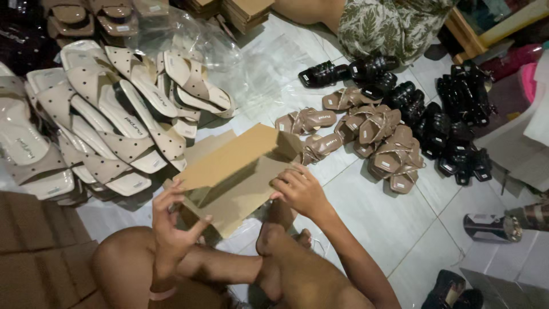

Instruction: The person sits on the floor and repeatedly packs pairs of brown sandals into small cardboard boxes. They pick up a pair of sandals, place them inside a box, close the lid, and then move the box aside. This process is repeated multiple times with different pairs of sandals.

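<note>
While the person sits cross-legged, a flat cardboard box blank [231,174] lies between both hands; left hand [171,220] grips its lower edge; right hand [300,191] pinches its right side.

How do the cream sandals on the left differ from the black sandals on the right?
The cream sandals are pale, flat, with broad dotted straps, lying in overlapping rows; the black sandals are dark, glossy, with chunky straps, in a jumbled heap. Both lie on the tiled floor.
</note>
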